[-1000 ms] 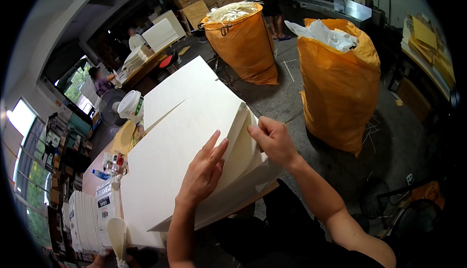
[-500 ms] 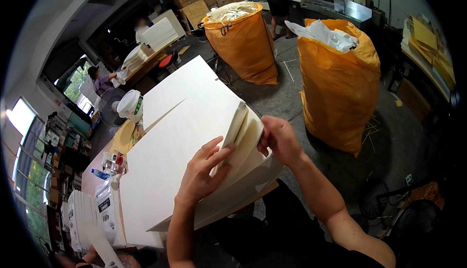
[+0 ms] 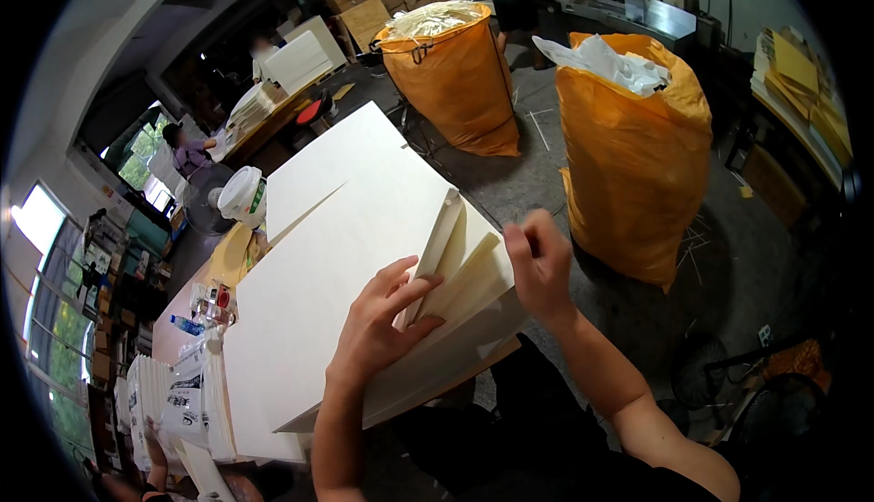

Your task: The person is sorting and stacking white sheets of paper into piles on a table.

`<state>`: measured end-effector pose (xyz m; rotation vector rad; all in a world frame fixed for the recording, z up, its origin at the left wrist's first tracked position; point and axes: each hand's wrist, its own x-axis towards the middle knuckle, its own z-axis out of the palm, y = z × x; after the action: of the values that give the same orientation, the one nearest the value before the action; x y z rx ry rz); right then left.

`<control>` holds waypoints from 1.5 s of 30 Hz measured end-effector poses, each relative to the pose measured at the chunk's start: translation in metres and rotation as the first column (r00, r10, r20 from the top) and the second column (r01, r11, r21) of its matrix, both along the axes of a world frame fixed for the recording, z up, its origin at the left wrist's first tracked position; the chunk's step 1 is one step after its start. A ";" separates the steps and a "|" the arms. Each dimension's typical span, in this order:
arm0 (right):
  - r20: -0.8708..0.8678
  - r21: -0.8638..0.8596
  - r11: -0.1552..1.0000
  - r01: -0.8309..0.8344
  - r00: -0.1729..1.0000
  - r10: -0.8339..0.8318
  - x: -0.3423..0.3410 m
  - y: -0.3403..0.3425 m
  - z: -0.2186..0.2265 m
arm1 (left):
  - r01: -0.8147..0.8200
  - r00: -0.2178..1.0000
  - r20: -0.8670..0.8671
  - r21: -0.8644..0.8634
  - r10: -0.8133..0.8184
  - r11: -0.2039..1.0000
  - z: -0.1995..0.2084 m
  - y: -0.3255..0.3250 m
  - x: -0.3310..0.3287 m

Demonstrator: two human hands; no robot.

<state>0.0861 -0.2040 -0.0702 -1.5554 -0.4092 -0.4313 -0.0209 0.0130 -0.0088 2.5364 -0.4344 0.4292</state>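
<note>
A stack of large white paper sheets (image 3: 319,274) covers the table in front of me. At its right end some sheets are bent up into a narrow folded strip (image 3: 439,233), and cream-coloured inner layers (image 3: 473,270) fan out beside it. My left hand (image 3: 382,324) lies across the strip with fingers apart, the fingertips and thumb touching the paper. Close to the right corner of the sheets is my right hand (image 3: 543,265), its fingers curled closed and slightly blurred. Whether anything is inside those fingers is hidden.
Two big orange sacks (image 3: 451,83) (image 3: 633,165) of paper scraps stand beyond the table. On its left are a white bucket (image 3: 242,194), a bottle (image 3: 187,324) and wrapped packs (image 3: 191,402), with another person's arm (image 3: 157,456) by them. Other people work farther back.
My right hand has let the paper edge spring away and risen slightly to the right. The inner layers now spread wider. My left hand stays in place.
</note>
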 end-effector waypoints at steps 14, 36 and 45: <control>0.120 -0.714 0.617 -0.332 0.809 0.575 -0.011 -0.018 -0.011 | -0.084 0.993 0.109 0.400 0.044 0.913 -0.020 -0.012 0.004; -0.330 0.187 0.858 -0.478 0.792 0.513 0.014 0.001 0.017 | -0.034 0.997 0.081 0.259 0.013 0.965 -0.006 0.000 0.018; -0.353 0.503 0.707 -0.497 0.629 0.693 0.016 0.002 0.019 | -0.011 1.000 0.023 0.236 0.006 0.972 0.003 -0.005 0.011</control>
<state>0.1026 -0.2019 -0.0517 -1.0140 -0.3754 0.4448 -0.0101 0.0079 -0.0058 2.7664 -0.5105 0.4317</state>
